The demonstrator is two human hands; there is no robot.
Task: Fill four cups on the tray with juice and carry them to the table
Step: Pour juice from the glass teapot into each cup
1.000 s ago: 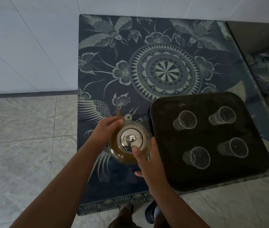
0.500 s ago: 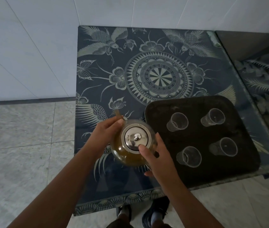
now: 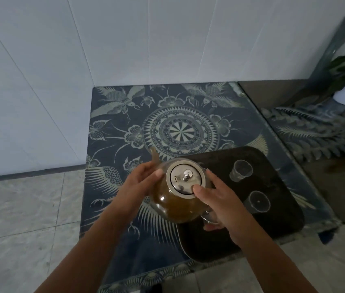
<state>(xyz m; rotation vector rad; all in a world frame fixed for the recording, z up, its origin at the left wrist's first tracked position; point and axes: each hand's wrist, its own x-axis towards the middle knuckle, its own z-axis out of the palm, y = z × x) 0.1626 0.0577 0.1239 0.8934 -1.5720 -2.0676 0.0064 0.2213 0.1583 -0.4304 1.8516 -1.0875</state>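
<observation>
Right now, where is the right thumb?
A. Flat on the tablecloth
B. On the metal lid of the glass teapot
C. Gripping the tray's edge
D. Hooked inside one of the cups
B: the right hand reaches over the glass teapot, and its thumb presses on the rim of the metal lid, while the left hand steadies the pot's other side near the spout.

We have a single head-worn view, looking steeply down and forward, close over the blue patterned glass-topped table (image 3: 125,127) toward the white panelled wall (image 3: 125,39).
</observation>
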